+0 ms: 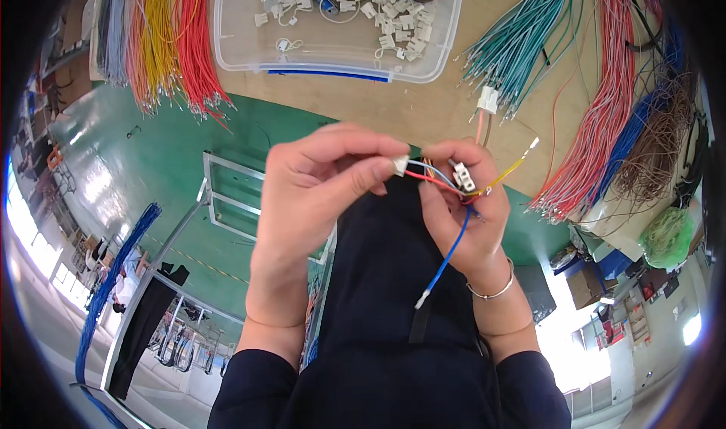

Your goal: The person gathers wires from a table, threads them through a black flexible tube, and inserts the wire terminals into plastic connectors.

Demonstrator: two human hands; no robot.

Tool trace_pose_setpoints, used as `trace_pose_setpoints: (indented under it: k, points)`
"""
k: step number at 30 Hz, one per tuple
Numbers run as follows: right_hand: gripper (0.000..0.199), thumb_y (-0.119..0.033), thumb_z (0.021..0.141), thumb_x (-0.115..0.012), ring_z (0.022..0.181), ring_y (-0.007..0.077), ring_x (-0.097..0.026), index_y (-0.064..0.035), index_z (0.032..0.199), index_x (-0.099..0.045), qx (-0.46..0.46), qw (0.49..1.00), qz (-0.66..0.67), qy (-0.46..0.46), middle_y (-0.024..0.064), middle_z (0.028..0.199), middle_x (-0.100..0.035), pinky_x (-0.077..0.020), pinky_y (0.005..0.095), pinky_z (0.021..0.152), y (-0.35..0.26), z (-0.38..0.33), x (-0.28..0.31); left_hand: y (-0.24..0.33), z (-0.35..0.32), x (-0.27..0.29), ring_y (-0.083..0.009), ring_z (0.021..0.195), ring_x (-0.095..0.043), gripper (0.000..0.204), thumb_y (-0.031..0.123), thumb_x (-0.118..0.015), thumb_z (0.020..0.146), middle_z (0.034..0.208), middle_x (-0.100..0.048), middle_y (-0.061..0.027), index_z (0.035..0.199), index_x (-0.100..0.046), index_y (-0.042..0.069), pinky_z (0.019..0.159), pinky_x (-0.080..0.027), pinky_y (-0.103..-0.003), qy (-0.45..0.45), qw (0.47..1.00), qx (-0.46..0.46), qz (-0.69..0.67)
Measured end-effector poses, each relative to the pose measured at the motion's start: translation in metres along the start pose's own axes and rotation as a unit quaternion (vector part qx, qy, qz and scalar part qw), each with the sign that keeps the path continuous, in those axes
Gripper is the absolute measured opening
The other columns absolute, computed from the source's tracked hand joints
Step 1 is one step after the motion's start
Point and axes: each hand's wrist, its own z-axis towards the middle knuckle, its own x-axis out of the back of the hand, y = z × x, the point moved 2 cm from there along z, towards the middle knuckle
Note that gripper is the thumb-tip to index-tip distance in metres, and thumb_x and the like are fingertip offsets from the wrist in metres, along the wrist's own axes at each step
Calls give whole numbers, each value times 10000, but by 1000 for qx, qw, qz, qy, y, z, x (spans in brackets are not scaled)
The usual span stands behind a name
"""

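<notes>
Between thumb and forefinger my left hand [325, 176] pinches a small white connector [400, 164]. Red and light-blue wires run from it across to my right hand [476, 210], whose fingers are closed round a wire harness. A second white connector [463, 177], with open sockets, sticks out between the right thumb and fingers. A yellow wire [508, 173] with a pale tip points up and right from that grip, and a blue wire [448, 259] with a metal terminal hangs down. Just above the right hand, another white connector [488, 99] with pink and brown wires lies at the table edge.
A clear plastic bin [242, 68] of white connectors stands on the table [333, 100]. Red wires [198, 58] and yellow wires [161, 43] hang over its edge at left; teal wires [522, 40] and pink-red wires [597, 126] lie right. A metal frame [227, 195] stands lower left.
</notes>
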Motion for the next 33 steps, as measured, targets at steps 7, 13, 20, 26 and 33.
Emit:
trace_pose_setpoints:
  k: [7,13,20,26,33]
  points:
    - [527,-124,691,-463,546,14,-282,57,1172,-348,-42,968,248,-7,-37,728,-325,-284,128,556,13,3,16,21,64,20,-106,681,-540,168,83,-587,695,784,-612,-51,845,-622,16,604,-419,-233,72,924,-142,348]
    - [597,-127,656,-437,558,19,-262,79,1202,-309,-71,963,258,-39,-39,718,-324,-207,143,500,9,6,14,-4,130,12,-297,688,-571,187,191,-610,682,743,-597,-134,747,-605,16,617,-449,-352,29,800,-110,590]
    - [605,-91,635,-417,558,23,-267,82,1205,-307,-79,955,283,-37,-39,708,-323,-211,150,497,10,6,14,-5,139,4,-289,748,-574,257,207,-642,646,727,-589,-155,762,-574,-11,662,-454,-377,39,705,-89,703]
    - [628,-107,622,-431,559,30,-281,75,1209,-307,-79,938,333,-47,-38,711,-333,-222,158,491,8,5,17,7,135,26,-298,764,-567,195,165,-624,652,756,-593,-137,796,-581,40,656,-452,-389,94,774,-125,614]
    - [751,-301,666,-603,550,32,-286,70,1231,-278,-97,917,381,-65,-37,740,-358,-219,167,481,8,6,20,-1,146,21,-275,698,-563,168,181,-573,682,727,-589,-118,813,-581,76,629,-439,-370,58,682,-205,700]
